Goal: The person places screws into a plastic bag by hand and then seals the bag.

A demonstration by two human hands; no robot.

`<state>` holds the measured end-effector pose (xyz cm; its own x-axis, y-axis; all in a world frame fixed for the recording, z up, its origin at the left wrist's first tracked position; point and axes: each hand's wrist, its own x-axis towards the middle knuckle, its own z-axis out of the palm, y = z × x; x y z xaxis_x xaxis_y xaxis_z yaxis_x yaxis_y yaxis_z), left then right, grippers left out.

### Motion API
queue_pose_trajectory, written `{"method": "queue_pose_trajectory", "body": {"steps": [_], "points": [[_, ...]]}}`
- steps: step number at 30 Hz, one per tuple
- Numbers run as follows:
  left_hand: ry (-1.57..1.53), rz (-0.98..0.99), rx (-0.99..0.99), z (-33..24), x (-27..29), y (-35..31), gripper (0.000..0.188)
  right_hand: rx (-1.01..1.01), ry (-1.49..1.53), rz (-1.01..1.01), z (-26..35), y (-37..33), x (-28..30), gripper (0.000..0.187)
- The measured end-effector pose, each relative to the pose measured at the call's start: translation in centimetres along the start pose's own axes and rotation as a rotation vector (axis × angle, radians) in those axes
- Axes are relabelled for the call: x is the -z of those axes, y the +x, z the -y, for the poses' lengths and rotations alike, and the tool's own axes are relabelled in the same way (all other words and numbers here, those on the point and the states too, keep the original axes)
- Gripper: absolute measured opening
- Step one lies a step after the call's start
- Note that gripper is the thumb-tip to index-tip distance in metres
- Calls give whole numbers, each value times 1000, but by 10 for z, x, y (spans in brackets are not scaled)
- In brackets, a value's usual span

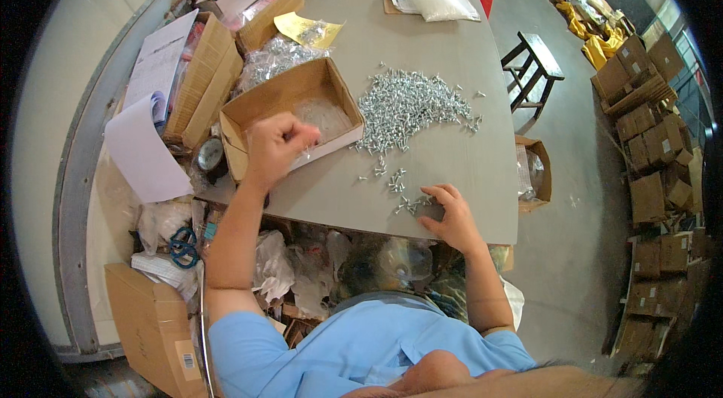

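Note:
A large pile of small silvery screws [410, 108] lies on the grey table [444, 44], with a few strays trailing toward the near edge. My right hand [454, 221] rests by a small cluster of these screws [410, 206], its thumb and fingers curved but apart. Over the near side of an open cardboard box [331, 85], my left hand [275, 146] is closed, the fingertips pressed together and a little blurred. Whatever it may hold is too small or hidden to make out. Clear plastic bags [312, 115] lie inside that box.
Bags of metal parts [279, 59] and a yellow paper [309, 29] lie behind the box. At left stand cardboard boxes [207, 74] with papers. White plastic bags [437, 0] lie at the table's far end. A black stool [536, 67] and a floor box [538, 172] stand right.

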<state>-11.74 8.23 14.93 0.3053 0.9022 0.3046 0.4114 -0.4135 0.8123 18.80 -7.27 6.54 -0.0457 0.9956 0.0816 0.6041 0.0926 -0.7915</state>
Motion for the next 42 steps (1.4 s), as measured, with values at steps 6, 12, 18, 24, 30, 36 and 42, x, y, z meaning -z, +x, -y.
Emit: {"method": "queue_pose_trajectory", "body": {"steps": [6,12,18,24,30,36,42], "points": [[-488,306,-24,-12,-29,-82,10,28,-32,29,-2,2,-1,48],[-742,611,435,7,-65,-154,11,116,-121,38,2,11,-8,43],[-212,914,465,62,-138,-209,28,173,-165,-4,2,16,-16,31],[-400,732,363,71,-209,-237,43,196,-202,-18,7,18,-17,24],[-289,706,448,55,-227,-229,46,219,-229,-26,0,18,-20,18],[-214,652,329,56,-231,-234,44,140,-255,-108,-2,3,-16,14],[-507,678,406,67,-238,-243,38,118,-109,180,18,-22,-12,17]]}}
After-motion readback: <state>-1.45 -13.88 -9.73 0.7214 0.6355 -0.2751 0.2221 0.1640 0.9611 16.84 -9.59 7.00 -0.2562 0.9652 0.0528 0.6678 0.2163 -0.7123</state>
